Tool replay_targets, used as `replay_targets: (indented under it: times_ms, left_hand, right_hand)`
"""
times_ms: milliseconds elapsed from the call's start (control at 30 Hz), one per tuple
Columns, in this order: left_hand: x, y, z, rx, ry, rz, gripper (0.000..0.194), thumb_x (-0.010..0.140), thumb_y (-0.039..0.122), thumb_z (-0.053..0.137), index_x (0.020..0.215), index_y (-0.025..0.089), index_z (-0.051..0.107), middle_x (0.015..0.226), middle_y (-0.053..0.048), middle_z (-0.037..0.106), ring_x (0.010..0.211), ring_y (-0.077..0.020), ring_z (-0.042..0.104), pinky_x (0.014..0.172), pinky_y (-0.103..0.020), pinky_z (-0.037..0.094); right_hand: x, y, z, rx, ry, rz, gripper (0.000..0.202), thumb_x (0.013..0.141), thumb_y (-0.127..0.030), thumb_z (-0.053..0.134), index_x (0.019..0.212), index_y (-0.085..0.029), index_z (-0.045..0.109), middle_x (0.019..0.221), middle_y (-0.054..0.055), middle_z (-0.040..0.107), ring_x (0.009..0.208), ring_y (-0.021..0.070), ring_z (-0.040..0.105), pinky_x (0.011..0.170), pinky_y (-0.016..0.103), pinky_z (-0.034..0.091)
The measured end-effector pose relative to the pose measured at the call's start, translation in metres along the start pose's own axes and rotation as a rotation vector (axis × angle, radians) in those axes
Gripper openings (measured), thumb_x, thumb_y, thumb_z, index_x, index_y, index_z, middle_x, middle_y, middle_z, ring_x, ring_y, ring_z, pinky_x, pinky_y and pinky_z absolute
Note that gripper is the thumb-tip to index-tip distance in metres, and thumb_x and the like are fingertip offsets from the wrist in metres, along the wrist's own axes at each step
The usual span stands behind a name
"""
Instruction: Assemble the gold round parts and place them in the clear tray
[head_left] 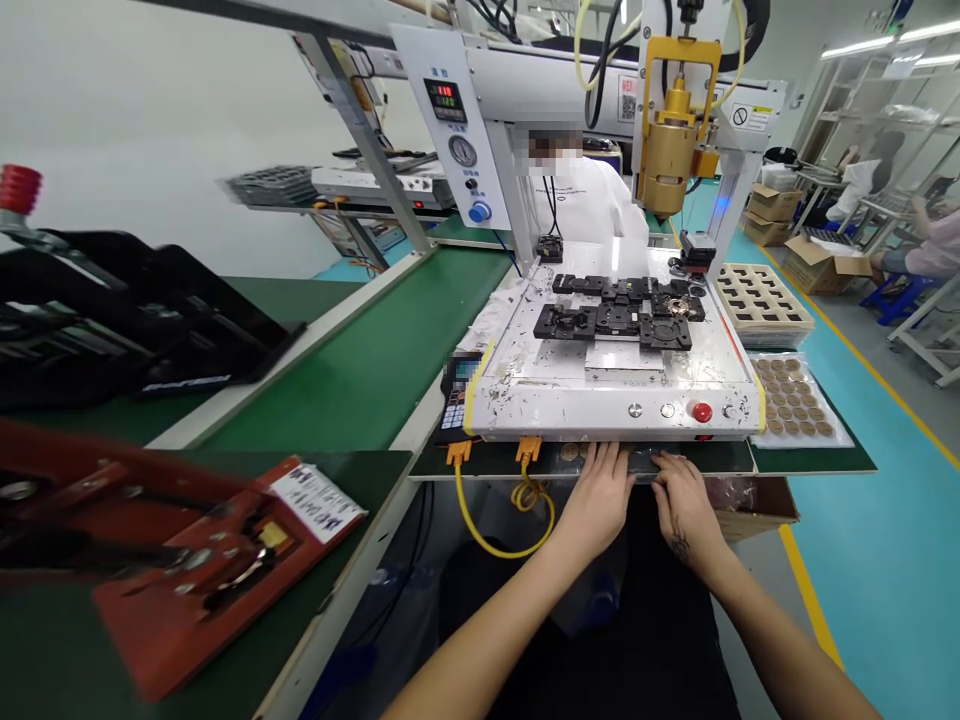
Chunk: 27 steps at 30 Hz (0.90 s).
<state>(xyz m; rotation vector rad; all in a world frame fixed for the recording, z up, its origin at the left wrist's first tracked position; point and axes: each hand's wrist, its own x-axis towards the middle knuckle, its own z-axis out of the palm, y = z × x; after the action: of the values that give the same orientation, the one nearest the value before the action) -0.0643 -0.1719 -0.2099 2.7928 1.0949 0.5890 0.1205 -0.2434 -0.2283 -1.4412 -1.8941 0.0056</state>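
Observation:
My left hand [604, 490] lies at the front edge of the bench, just below the machine's front panel, with its fingers stretched out flat. Under and beside those fingers is a clear plastic sheet [551, 457] with a few round brownish discs [570, 452], mostly hidden by the hand and the machine base. To its right, my right hand [686, 505] rests on the same edge, fingers extended and touching the sheet's right part. Above both hands stands a white benchtop machine [540, 405] carrying black fixture plates [619, 318]. A brass-coloured press head [669, 160] hangs over the plates.
A sheet of round discs [795, 400] lies on the right, before stacked cream trays [761, 300]. A red button [702, 412] sits on the front panel. Yellow cable [480, 535] loops below. A red toggle press [225, 580] stands left; a person [600, 195] sits behind.

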Motion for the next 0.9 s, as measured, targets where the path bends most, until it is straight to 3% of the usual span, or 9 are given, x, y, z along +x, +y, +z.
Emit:
replay_targets:
  times_ms: [100,233,333,433,500,567,667,800,900]
  left_hand:
    - [-0.004,0.003,-0.016,0.038,0.076,0.054,0.035,0.107,0.011,0.042,0.132,-0.001,0.063,0.150,-0.029,0.059,0.143,-0.0398,0.057,0.121,-0.058,0.048]
    - [0.016,0.008,-0.061,-0.094,0.215,0.082,0.021,0.109,0.014,0.048,0.118,0.012,0.067,0.121,-0.016,0.072,0.114,-0.0294,0.069,0.102,-0.045,0.059]
    - [0.061,0.000,-0.102,-0.210,0.316,0.144,0.018,0.109,0.017,0.051,0.119,0.015,0.065,0.114,-0.013,0.070,0.109,-0.0260,0.067,0.099,-0.042,0.058]
    - [0.131,-0.016,-0.132,-0.237,0.347,0.195,0.018,0.109,0.019,0.052,0.118,0.015,0.066,0.116,-0.013,0.069,0.112,-0.0261,0.064,0.101,-0.043,0.055]
    - [0.184,-0.026,-0.144,-0.197,0.235,0.154,0.020,0.107,0.021,0.055,0.119,0.013,0.069,0.120,-0.014,0.068,0.117,-0.0270,0.063,0.106,-0.043,0.052]
    - [0.236,-0.032,-0.148,-0.098,0.013,0.041,0.028,0.106,0.022,0.057,0.129,0.011,0.068,0.132,-0.017,0.067,0.129,-0.0286,0.058,0.116,-0.044,0.045]
    - [0.296,-0.038,-0.146,-0.046,-0.159,-0.009,0.037,0.097,0.033,0.071,0.125,0.009,0.074,0.131,-0.020,0.069,0.127,-0.0330,0.061,0.113,-0.042,0.046]
    - [0.340,-0.044,-0.140,-0.029,-0.382,-0.052,0.043,0.080,0.050,0.085,0.101,0.012,0.081,0.099,-0.012,0.078,0.092,-0.0264,0.070,0.083,-0.031,0.053]
    - [0.354,-0.041,-0.141,-0.007,-0.474,-0.061,0.041,0.070,0.051,0.088,0.090,0.015,0.081,0.085,-0.007,0.076,0.080,-0.0218,0.066,0.074,-0.028,0.049]
  right_hand:
    - [0.002,0.000,-0.001,0.011,0.029,-0.002,0.018,0.105,-0.007,0.045,0.115,-0.019,0.055,0.136,0.015,0.068,0.136,0.0293,0.061,0.116,0.056,0.048]
    - [0.002,0.001,-0.008,0.092,0.069,0.020,0.014,0.106,-0.010,0.048,0.112,-0.020,0.056,0.147,0.016,0.060,0.146,0.0291,0.053,0.118,0.055,0.047]
    - [0.001,0.004,-0.017,0.172,0.109,0.084,0.011,0.106,-0.014,0.051,0.110,-0.021,0.058,0.145,0.014,0.061,0.145,0.0287,0.050,0.118,0.054,0.045]
    - [-0.002,0.006,-0.030,0.309,0.188,0.197,0.009,0.109,-0.021,0.053,0.109,-0.022,0.062,0.125,0.011,0.068,0.121,0.0240,0.065,0.105,0.043,0.054]
    - [-0.004,0.004,-0.042,0.418,0.196,0.337,0.013,0.110,-0.031,0.055,0.110,-0.022,0.065,0.108,0.009,0.070,0.100,0.0206,0.069,0.090,0.035,0.058]
    - [-0.007,0.001,-0.055,0.507,0.179,0.494,0.022,0.109,-0.041,0.058,0.110,-0.021,0.067,0.096,0.007,0.070,0.085,0.0191,0.069,0.079,0.031,0.059]
    - [-0.015,-0.002,-0.078,0.609,0.221,0.639,0.035,0.103,-0.053,0.064,0.113,-0.020,0.071,0.098,0.010,0.072,0.082,0.0203,0.070,0.073,0.030,0.060]
    - [-0.031,0.004,-0.103,0.641,0.342,0.720,0.043,0.096,-0.057,0.073,0.121,-0.022,0.077,0.099,0.010,0.073,0.081,0.0205,0.070,0.072,0.029,0.062]
    - [-0.036,0.009,-0.117,0.620,0.370,0.740,0.046,0.094,-0.058,0.075,0.122,-0.022,0.079,0.091,0.009,0.071,0.074,0.0190,0.067,0.070,0.029,0.061]
